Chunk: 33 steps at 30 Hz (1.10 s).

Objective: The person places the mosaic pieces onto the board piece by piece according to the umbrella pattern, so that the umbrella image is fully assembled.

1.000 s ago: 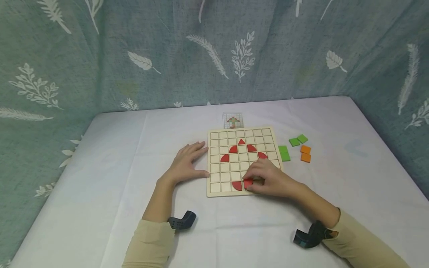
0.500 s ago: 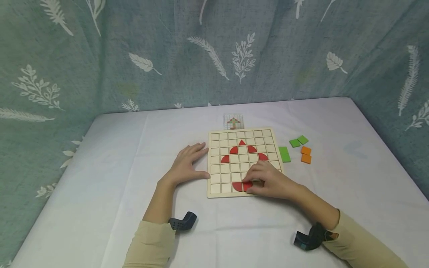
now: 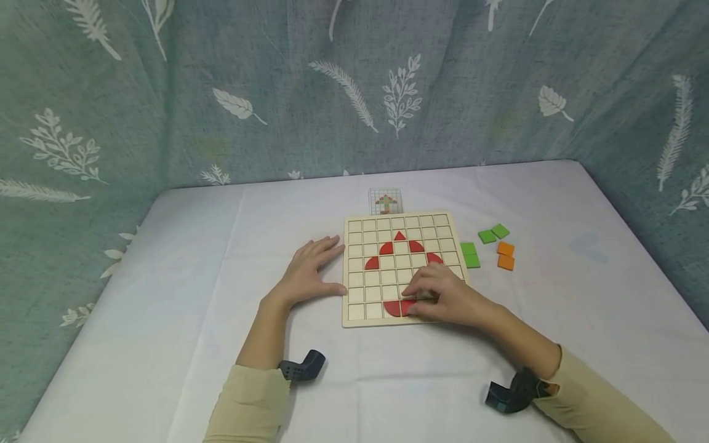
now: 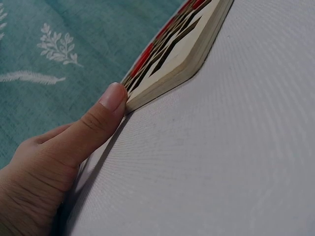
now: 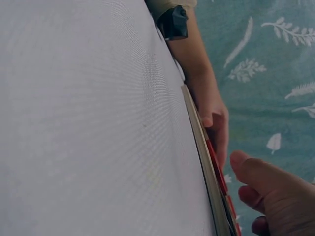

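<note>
A square wooden grid board (image 3: 372, 293) lies on the table, with several red tiles set in its cells. My left hand (image 3: 304, 271) spreads along the board's left edge, thumb and fingertips against it. In the left wrist view the thumb (image 4: 93, 125) presses the board's corner region. Over the lower right of the board hovers my right hand (image 3: 445, 294), fingers loosely bent and thumb apart from them. Just by that thumb, a red quarter-round tile (image 3: 406, 306) lies in a bottom-row cell beside another red quarter-round tile (image 3: 392, 308). Nothing shows between the right fingers in the right wrist view.
Green square tiles (image 3: 469, 255) sit against the board's right edge, more green tiles (image 3: 487, 236) farther right. Two orange square tiles (image 3: 505, 262) lie near them. A small pattern card (image 3: 385, 200) is behind the board. A leaf-patterned curtain (image 3: 310, 92) hangs behind the table.
The red quarter-round tile, pinched and tilted by my right hand earlier, now lies flat in its cell. The right fingers have lifted slightly off it. My left hand has stayed put.
</note>
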### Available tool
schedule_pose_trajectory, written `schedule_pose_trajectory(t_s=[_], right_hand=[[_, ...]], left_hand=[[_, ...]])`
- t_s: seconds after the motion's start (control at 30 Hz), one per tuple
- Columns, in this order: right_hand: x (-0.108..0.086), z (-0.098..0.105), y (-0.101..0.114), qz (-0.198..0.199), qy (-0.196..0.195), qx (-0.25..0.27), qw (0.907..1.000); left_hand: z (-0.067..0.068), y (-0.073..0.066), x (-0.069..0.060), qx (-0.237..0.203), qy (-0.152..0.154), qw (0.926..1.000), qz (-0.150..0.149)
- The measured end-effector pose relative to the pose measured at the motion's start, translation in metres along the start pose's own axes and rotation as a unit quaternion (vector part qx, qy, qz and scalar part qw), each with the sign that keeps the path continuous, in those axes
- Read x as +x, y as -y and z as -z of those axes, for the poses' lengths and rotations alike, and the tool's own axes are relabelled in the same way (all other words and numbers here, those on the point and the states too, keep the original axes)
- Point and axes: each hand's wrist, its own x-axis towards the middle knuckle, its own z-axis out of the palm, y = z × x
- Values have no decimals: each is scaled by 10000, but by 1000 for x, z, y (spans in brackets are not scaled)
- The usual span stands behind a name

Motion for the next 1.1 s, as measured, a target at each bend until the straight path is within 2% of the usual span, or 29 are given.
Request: schedule_pose_trajectory(t_s=[0.23,0.57,1.1], right_hand=[[0,8,-4,-49,-245,-166,9995],[-4,26,-12,-777,-377,-129,9962],[-12,52,-32,-1398,-819,-158,9867]], left_hand=[[0,0,0,-20,-10,10000,-65],[0,0,1,17,10,9999,-160],[0,0,-1,51,-13,9999,-112]])
